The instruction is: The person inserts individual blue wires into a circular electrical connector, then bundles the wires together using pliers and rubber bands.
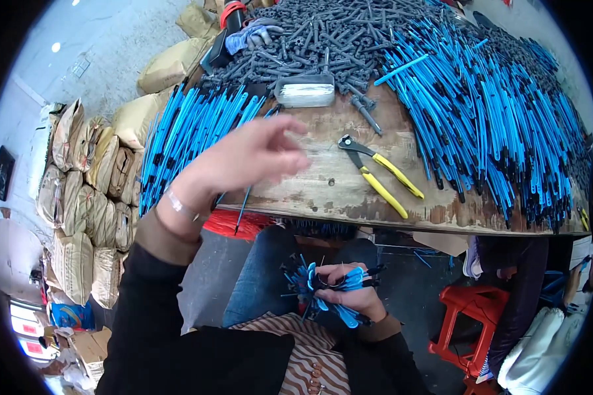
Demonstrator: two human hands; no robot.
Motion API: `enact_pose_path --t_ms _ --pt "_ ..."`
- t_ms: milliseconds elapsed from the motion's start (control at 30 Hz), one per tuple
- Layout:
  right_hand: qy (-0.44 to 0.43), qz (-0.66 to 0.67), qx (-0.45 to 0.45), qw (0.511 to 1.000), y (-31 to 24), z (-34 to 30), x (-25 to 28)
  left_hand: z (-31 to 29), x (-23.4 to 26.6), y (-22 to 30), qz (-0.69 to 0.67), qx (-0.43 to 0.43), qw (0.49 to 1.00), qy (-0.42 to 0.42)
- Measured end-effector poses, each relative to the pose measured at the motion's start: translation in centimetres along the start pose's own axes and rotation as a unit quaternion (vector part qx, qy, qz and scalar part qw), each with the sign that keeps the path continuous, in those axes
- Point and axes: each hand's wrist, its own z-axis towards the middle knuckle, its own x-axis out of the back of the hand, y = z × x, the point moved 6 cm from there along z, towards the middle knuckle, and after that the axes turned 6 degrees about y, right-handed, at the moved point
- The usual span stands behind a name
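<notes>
My left hand (250, 155) is raised over the near left part of the wooden tabletop (296, 181), fingers half curled and apart, with nothing visible in them. The motion blurs it slightly. Down at my lap, my right hand (352, 296) is closed around a bundle of thin blue plastic strips with black ends (349, 280); the strips fan out on both sides of the fist. Beside my left forearm lies a pile of the same blue strips (197, 122). Pincers with yellow handles (382, 181) rest at mid-table.
Dark grey plastic anchors (316, 39) are heaped at the back, near a small clear tray (305, 92) and a glove (252, 36). More blue strips (487, 112) cover the right side. Sacks (85, 197) are stacked left; a red stool (468, 326) and another person's leg (524, 296) are right.
</notes>
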Motion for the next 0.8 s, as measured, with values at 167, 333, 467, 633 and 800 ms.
enact_pose_path --t_ms 167,333,467,633,800 --pt "0.015 0.029 -0.038 0.999 1.2 0.5 -0.4 14.6 -1.0 0.2 0.377 -0.014 0.878 0.295" --pt "-0.007 -0.018 -0.075 0.997 2.5 -0.6 -0.5 17.9 -3.6 -0.4 0.391 0.033 0.873 0.288" --pt "0.016 0.038 -0.064 0.997 2.9 -0.3 -1.2 12.6 -0.4 0.8 0.209 -0.099 0.929 0.287" --pt "-0.020 -0.035 -0.054 0.998 3.4 0.6 -2.0 -2.1 -2.3 -4.1 -0.176 -0.138 0.972 0.067" --pt "-0.053 -0.079 -0.012 0.995 3.8 0.8 -4.9 -10.4 -4.7 -13.0 -0.275 -0.092 0.956 0.053"
